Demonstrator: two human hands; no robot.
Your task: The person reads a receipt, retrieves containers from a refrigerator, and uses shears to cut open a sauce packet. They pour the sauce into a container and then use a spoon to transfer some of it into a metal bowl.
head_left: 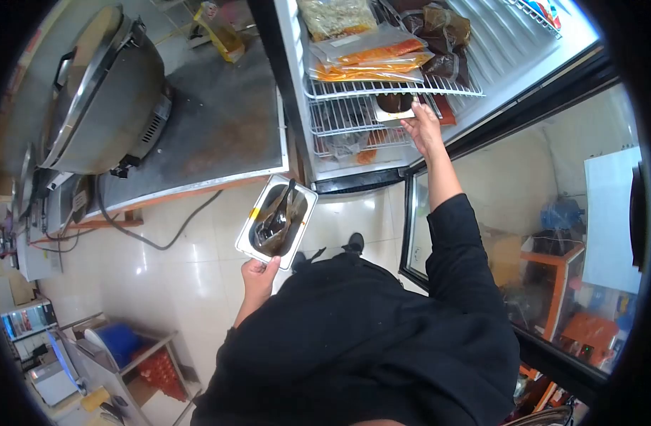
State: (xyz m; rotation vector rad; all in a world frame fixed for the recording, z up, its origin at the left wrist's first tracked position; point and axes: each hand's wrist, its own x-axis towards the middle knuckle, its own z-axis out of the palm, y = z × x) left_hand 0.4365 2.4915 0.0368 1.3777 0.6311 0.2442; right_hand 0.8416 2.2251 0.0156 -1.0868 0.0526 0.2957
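My left hand (pixel 259 281) is closed on the near rim of a white-edged rectangular food pan (pixel 295 245), held over the floor. Inside the pan lies dark, glossy sauce (pixel 270 228), with a dark spoon-like handle (pixel 291 190) leaning against the far end. Reaching into the fridge, my right hand (pixel 423 128) pinches the right edge of a second pan (pixel 386 116) with dark contents. That pan sits below the upper wire shelf (pixel 368 89), which partly hides it.
Bags of orange food (pixel 372 62) and dark bags (pixel 442 42) fill the upper fridge shelf. The glass fridge door (pixel 474 213) stands open at right. A large lidded cooker (pixel 105 99) occupies the counter (pixel 219 106) at left, its cable (pixel 159 246) hanging down.
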